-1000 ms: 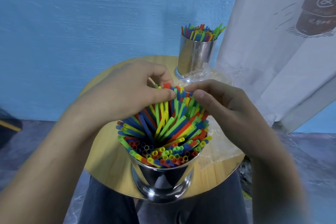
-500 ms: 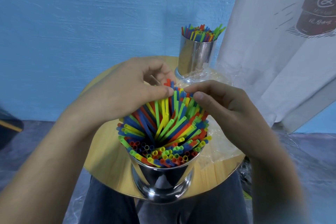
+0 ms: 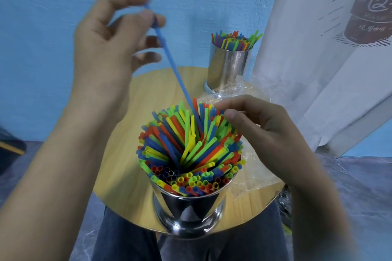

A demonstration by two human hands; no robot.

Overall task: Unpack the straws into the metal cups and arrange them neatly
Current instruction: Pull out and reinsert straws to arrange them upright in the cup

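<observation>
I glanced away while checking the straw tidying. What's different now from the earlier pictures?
The left hand rose up and leftward, pinching one blue straw and drawing it out of the near metal cup; its lower end is still among the others. The right hand stays at the straw tips. The far metal cup and plastic wrapper are unmoved.

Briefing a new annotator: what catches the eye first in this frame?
The near metal cup at the front edge of the wooden table, crammed with criss-crossed coloured straws. Above it, the left hand pinches one blue straw held slantwise, lower end in the bundle; the right hand hovers by the bundle's right side.
</observation>
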